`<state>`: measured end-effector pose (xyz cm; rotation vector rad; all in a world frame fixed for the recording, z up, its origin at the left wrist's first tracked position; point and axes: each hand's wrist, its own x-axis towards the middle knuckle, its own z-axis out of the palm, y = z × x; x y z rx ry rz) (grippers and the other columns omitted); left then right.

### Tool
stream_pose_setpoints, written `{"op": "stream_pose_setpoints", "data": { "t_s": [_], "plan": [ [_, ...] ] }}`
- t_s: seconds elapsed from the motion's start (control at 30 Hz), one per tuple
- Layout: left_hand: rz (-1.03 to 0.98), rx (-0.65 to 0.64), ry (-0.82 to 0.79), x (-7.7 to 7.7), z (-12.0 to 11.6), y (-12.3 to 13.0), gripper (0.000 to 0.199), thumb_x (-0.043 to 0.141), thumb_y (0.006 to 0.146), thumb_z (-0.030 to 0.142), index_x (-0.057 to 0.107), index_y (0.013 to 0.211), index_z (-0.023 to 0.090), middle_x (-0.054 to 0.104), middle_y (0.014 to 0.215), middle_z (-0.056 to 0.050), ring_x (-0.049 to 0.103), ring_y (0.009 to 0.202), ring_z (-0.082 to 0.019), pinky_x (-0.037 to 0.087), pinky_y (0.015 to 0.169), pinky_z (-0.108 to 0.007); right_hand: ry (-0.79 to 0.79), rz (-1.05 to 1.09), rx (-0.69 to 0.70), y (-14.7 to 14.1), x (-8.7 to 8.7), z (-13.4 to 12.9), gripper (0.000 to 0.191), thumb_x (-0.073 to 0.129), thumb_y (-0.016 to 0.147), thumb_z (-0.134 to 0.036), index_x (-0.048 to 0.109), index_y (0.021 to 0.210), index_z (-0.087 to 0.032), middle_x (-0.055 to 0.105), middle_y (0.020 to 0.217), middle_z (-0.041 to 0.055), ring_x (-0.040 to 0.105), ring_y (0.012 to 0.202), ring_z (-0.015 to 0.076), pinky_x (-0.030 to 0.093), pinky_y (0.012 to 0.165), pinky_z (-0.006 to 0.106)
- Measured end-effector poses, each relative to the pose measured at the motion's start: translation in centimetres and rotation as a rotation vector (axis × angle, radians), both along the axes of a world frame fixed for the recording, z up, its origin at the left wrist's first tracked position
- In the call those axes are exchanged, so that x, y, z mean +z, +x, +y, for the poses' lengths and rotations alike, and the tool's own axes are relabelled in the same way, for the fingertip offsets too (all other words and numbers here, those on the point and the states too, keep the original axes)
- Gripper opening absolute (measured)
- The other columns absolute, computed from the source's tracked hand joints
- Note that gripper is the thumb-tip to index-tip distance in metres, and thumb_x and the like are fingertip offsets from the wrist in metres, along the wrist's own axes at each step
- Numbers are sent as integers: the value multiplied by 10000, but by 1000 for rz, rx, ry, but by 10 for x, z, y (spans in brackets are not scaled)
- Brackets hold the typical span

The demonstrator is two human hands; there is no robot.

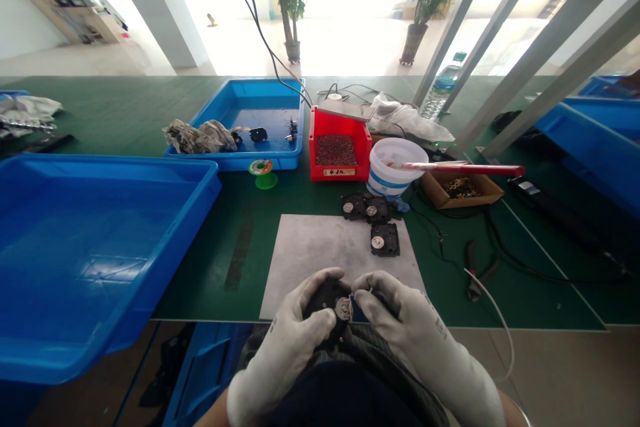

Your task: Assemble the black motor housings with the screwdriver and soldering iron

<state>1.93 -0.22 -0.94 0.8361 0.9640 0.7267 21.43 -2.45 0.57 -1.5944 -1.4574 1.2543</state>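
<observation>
At the front edge of the green bench mat [215,267], your gloved left hand [283,337] and right hand [400,310] meet at 12 o'clock, close to your body. Both are clenched around a small black plastic unit [324,299], its round metal hub [343,309] facing up. The unit sits over the near edge of a grey sheet [310,257]. Your left hand wraps its side, and your right fingers [365,287] press near the hub; exactly how they bear on it is hidden.

Three matching units [385,240] lie further out on the sheet, around 1 o'clock, hubs up: two touching at its top edge, one just below them. Judging by the layout, one unit is in hand and three are set aside, though you cannot tell which are finished.

A blue tray [235,161] at 12 o'clock holds crumpled foil and small dark parts. Nearby are a red bin of dark granules [340,150], a white bucket [393,163], a green solder spool [263,173], a cardboard tray of brass parts [460,192], and pliers [475,270] at 2 o'clock. A large blue tray [150,213] fills 9 o'clock.
</observation>
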Motion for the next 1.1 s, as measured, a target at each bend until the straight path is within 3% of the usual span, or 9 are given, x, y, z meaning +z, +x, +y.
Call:
{"op": "stream_pose_setpoints", "data": {
  "t_s": [0.8, 0.97, 1.1],
  "plan": [
    [23, 13, -10, 5, 1, 1, 525, 749, 778, 261, 697, 1298, 209, 740, 1261, -100, 691, 1174, -336, 583, 947, -372, 6, -16, -2, 0, -2, 0, 251, 540, 1019, -442, 681, 988, -237, 729, 853, 8, 686, 786, 179, 520, 733, 276],
    [-29, 19, -83, 5, 2, 1, 513, 738, 815, 224, 685, 1325, 244, 723, 1329, -83, 723, 1109, -285, 603, 864, -316, -12, 93, -54, 3, -3, 1, 212, 641, 953, -421, 679, 1026, -226, 750, 928, 24, 701, 860, 195, 545, 770, 280],
    [-31, 14, 25, 9, 4, -2, 438, 685, 892, 260, 710, 1328, 229, 717, 1384, -87, 648, 1297, -307, 539, 1073, -366, -120, 203, -136, 2, -2, 7, 370, 823, 778, -425, 626, 1017, -222, 701, 859, -11, 653, 766, 172, 537, 696, 275]
  ]
}}
